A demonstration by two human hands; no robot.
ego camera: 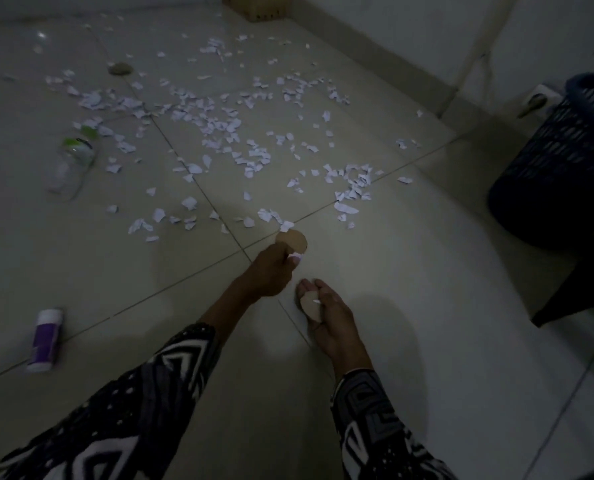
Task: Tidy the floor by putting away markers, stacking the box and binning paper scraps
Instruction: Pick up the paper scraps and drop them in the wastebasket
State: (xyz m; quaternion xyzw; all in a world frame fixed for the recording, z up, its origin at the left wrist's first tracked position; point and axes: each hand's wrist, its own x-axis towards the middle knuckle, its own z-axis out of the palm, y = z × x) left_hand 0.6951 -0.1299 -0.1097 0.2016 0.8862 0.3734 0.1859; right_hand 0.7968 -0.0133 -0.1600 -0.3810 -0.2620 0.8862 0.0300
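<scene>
Several torn white paper scraps (219, 123) are strewn over the tiled floor ahead of me. My left hand (271, 271) reaches forward and pinches a round brown cardboard piece (294, 240) together with a small white scrap. My right hand (326, 317) lies palm up just above the floor, fingers curled round another brown cardboard piece (311, 304) and a bit of white paper. A dark mesh bin (558, 161) stands at the right. A brown cardboard box (259, 6) sits at the far wall.
A clear plastic bottle with a green label (72, 161) lies on the floor at the left. A white and purple bottle (44, 339) lies nearer, lower left. A small round object (119, 68) rests far left. The wall skirting runs along the right.
</scene>
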